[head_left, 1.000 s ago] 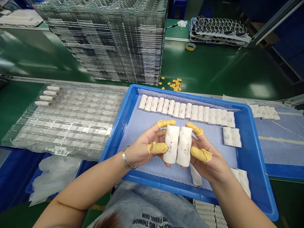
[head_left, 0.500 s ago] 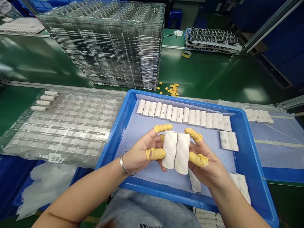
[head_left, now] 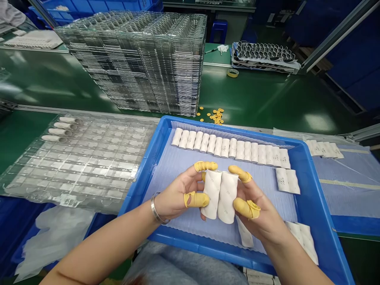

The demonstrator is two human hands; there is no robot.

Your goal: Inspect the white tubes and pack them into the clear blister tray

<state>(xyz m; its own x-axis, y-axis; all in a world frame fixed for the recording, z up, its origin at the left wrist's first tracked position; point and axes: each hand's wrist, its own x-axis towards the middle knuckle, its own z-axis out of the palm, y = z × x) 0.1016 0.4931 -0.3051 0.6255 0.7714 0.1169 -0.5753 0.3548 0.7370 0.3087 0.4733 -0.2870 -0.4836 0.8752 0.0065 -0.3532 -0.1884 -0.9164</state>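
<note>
Two white, wavy-sided cylinders are held side by side above a blue tray (head_left: 175,237). My left hand (head_left: 190,190), in yellow finger cots, is closed on the left white cylinder (head_left: 212,194). Closed on the right white cylinder (head_left: 228,198) is my right hand (head_left: 251,198), also in yellow finger cots. Along the tray's far side stands a row of similar white cylinders (head_left: 225,147), some with dark marks. A pair of cylinders (head_left: 287,181) lies at the right, another pair (head_left: 303,239) beside my right forearm. One more cylinder (head_left: 245,233) is partly hidden under my right hand.
A clear plastic tray (head_left: 97,158) on the left holds several white tubes (head_left: 59,132). Behind rises a tall stack of clear trays (head_left: 142,71). Small yellow discs (head_left: 217,115) and a tape roll (head_left: 232,73) lie on the green bench. More cylinders (head_left: 323,149) sit at right.
Both hands still hold the two cylinders, whose tops now stand slightly further apart. The whole view has shifted a little, so the surroundings appear lower in the picture.
</note>
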